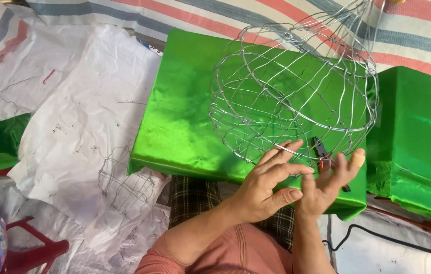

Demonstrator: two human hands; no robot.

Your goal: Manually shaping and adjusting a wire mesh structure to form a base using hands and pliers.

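A striped tarp (418, 30) in red, grey and white covers the ground across the top of the frame, and crumpled white plastic sheeting (78, 116) spreads over the left half. At the centre stands a block wrapped in shiny green cloth (185, 116); a second green block (418, 147) sits just beside it at the right edge.

A rounded wire frame (291, 91) rests on the centre block, its open mesh reaching up toward the upper right of the frame. Both hands meet at its lower rim, right of centre and low in the picture. The left hand (266, 187) has its fingers spread, the fingertips touching the lowest wires. The right hand (327, 185) is beside it, fingers loosely raised and one finger wearing a bandage; it is not clenched on anything I can make out. Small pliers (323, 152) with red handles lie on the green cloth just behind the right hand's fingers.

A smaller wire cage (124, 182) lies on the plastic at lower left. A red stool (33, 248) shows in the bottom left corner, and a black cable (378, 236) runs along the lower right.
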